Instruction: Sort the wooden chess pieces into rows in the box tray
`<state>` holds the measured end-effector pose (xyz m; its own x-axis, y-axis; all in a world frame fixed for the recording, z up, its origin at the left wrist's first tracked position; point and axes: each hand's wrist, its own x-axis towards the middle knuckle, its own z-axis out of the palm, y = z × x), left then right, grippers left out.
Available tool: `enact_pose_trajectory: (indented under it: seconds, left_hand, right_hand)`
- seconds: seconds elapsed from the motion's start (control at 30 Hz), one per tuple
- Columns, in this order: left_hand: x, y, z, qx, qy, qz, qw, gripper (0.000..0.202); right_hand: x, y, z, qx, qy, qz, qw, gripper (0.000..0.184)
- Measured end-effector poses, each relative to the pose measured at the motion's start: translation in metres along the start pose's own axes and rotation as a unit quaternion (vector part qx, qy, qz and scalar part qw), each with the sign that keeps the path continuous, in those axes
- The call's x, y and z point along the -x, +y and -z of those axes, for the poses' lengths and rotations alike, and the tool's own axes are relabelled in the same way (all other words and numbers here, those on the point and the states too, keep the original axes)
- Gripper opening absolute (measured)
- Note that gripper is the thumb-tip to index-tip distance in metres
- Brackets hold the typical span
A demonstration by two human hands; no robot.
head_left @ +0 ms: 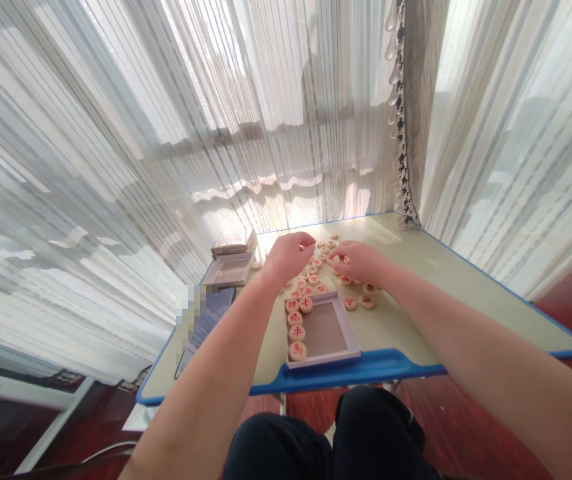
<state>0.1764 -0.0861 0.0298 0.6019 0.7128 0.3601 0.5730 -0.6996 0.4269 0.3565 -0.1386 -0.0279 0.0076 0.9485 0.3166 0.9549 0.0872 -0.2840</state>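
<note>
My left hand [292, 256] and right hand [360, 261] curl over loose xiangqi pieces [314, 280]; whether fingers grip any, I can't tell. Four red-lettered pieces [297, 333] line the shallow box [324, 335] lengthwise at left, characters upright to me, box floor showing rightward.

A tray [349, 325] is sitting on the tabletop [446, 293], discs [297, 333] lining its left side. Loose discs [367, 301] are lying behind and right of it; another tray [232, 271] is resting back left.
</note>
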Motion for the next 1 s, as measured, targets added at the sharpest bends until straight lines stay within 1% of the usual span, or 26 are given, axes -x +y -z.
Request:
enact_pose_trajectory:
  seconds: [0.07,0.1,0.17,0.23,0.33,0.43,0.5,0.63,0.73,0.83,0.93,1.0]
  left_hand:
    - [-0.008,-0.007,-0.007,-0.037,0.009,0.006,0.999,0.027]
    - [-0.010,-0.012,-0.011,-0.047,0.001,0.004,0.999,0.028]
    - [-0.010,-0.022,-0.018,-0.062,-0.019,-0.017,0.998,0.030]
    - [-0.006,-0.030,-0.021,-0.080,-0.029,-0.032,0.996,0.032]
    - [0.000,-0.037,-0.018,-0.109,-0.037,-0.016,0.993,0.034]
    - [0.002,-0.038,-0.014,-0.136,-0.075,0.000,0.988,0.035]
    - [0.003,-0.037,-0.014,-0.144,-0.098,-0.005,0.985,0.036]
    - [0.004,-0.036,-0.016,-0.124,-0.098,-0.028,0.987,0.039]
    - [0.005,-0.037,-0.018,-0.112,-0.097,-0.020,0.989,0.041]
    - [0.005,-0.036,-0.019,-0.090,-0.099,-0.015,0.991,0.042]
    - [0.005,-0.035,-0.021,-0.071,-0.113,-0.009,0.991,0.042]
    - [0.005,-0.035,-0.022,-0.062,-0.120,-0.001,0.991,0.043]
  right_hand:
    - [-0.001,-0.002,-0.005,-0.007,0.015,0.031,0.999,0.029]
    - [-0.001,-0.002,-0.006,-0.009,0.021,0.041,0.999,0.030]
    - [-0.001,-0.003,-0.008,-0.009,0.019,0.055,0.998,0.031]
    - [-0.001,-0.002,-0.008,0.000,0.008,0.052,0.999,0.030]
    - [-0.001,0.000,-0.007,0.021,0.001,0.015,1.000,0.031]
    - [-0.001,0.003,-0.004,0.032,0.004,-0.023,0.999,0.032]
    - [-0.001,0.005,-0.001,0.032,0.005,-0.036,0.999,0.031]
    - [-0.002,0.008,0.003,0.035,0.019,-0.074,0.996,0.030]
    - [-0.004,0.014,0.003,0.044,0.031,-0.149,0.987,0.033]
    - [-0.006,0.021,0.003,0.041,0.029,-0.225,0.973,0.042]
    - [-0.007,0.024,0.005,0.028,0.010,-0.241,0.970,0.046]
    - [-0.006,0.023,0.007,0.016,0.002,-0.243,0.970,0.043]
